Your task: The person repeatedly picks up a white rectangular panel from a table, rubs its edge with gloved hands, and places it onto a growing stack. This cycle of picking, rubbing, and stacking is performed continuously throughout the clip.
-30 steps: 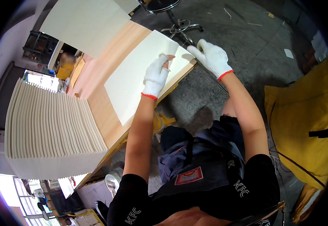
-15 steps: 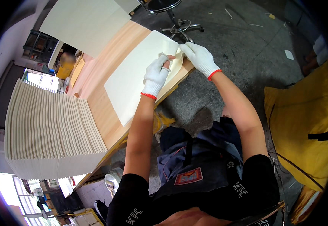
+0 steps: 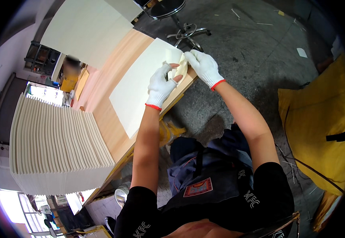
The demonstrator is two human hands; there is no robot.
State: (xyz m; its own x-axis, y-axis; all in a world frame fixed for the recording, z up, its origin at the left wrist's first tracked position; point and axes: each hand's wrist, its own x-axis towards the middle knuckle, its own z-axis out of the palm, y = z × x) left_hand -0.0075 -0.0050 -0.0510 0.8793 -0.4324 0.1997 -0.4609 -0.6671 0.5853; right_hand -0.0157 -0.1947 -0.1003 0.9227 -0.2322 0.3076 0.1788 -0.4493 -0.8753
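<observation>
A large white sheet (image 3: 131, 89) lies on the wooden tabletop, its corner by the table's edge lifted and curled. At that corner a crumpled, cream-coloured film or paper layer (image 3: 183, 65) stands up. My right hand (image 3: 205, 67), in a white knit glove with a red cuff, has its fingers closed on the upper end of this layer. Beside it my left hand (image 3: 160, 84), gloved alike but with bare thumb and fingertip showing, holds its thumb and forefinger apart near the curled corner. Whether those fingertips touch the layer is hard to tell.
A tall stack of pale boards (image 3: 59, 142) stands at the table's left end. Another big pale panel (image 3: 83, 29) lies at the far side of the wooden tabletop (image 3: 109, 137). A black stool (image 3: 168, 8) stands beyond; yellow cloth (image 3: 315, 119) hangs at right. Another person (image 3: 70, 75) is far left.
My left thumb and forefinger have spread apart from their closer grip at the corner. Both hands have shifted slightly left and down in the view.
</observation>
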